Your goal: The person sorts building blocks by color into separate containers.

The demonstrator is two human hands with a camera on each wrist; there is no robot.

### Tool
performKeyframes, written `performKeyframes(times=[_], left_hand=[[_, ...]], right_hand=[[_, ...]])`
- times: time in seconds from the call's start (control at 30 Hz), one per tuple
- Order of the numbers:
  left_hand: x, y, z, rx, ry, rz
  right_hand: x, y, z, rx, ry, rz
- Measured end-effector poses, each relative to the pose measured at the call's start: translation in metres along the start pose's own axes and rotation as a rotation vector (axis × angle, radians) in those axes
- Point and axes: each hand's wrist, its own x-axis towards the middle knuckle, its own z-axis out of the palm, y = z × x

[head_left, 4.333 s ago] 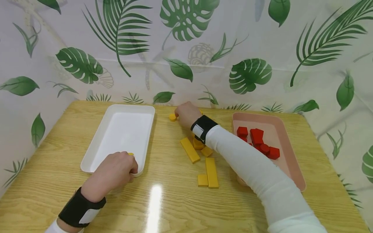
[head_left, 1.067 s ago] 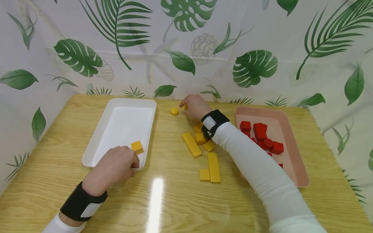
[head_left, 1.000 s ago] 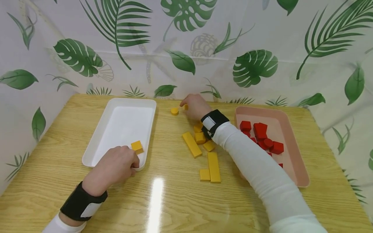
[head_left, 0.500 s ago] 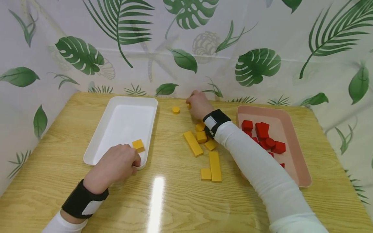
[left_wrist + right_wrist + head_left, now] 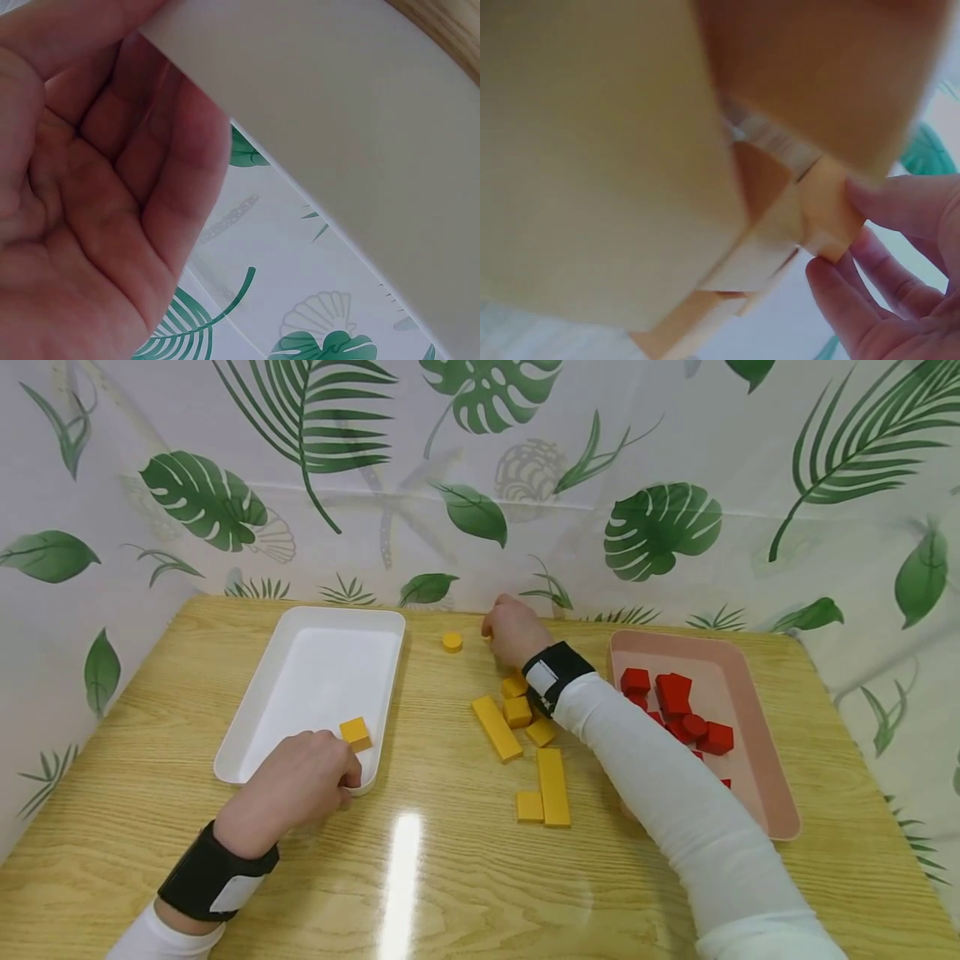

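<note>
My left hand (image 5: 303, 777) grips the near right corner of the white tray (image 5: 247, 718). In the left wrist view, the curled fingers (image 5: 199, 142) meet the tray's pale wall (image 5: 352, 142). One yellow cube (image 5: 356, 734) lies in the tray beside the knuckles. At the table's back middle, my right hand (image 5: 517, 633) is bent down over the yellow blocks. The right wrist view shows its thumb and fingertips pinching a small yellow block (image 5: 829, 210) amid other blurred yellow blocks. From the head view that block is almost hidden by the hand.
A yellow disc (image 5: 452, 642) lies left of my right hand. Nearer me are several yellow cubes (image 5: 517, 712) and two long yellow bars (image 5: 553, 787). A pink tray (image 5: 772, 785) holding several red blocks (image 5: 673, 695) stands at right, partly under the sleeve. A leaf-print cloth (image 5: 465, 560) closes the back.
My right hand has moved right, away from the yellow disc, and its extended finger has drawn in. The left hand stays on the tray, and the cube there now shows more fully.
</note>
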Motion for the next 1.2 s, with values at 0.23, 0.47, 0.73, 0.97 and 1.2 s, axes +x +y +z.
performKeyframes(times=[0.23,0.47,0.73,0.97,1.2], left_hand=[[0.0,0.0,0.0,-0.009,-0.006,-0.001],[0.0,-0.001,0.001,-0.018,-0.013,-0.004],[0.001,-0.002,0.0,-0.018,-0.003,0.001],[0.002,-0.003,0.001,-0.005,0.011,0.019],[0.0,-0.005,0.002,0.016,0.02,0.019]], right_hand=[[-0.006,-0.033,-0.013,-0.05,0.055,-0.18],[-0.019,-0.086,-0.023,-0.075,0.082,-0.376],[-0.028,-0.134,-0.017,-0.097,0.052,-0.493],[-0.024,-0.158,0.002,-0.078,-0.019,-0.503],[-0.019,-0.169,0.018,-0.097,-0.092,-0.483]])
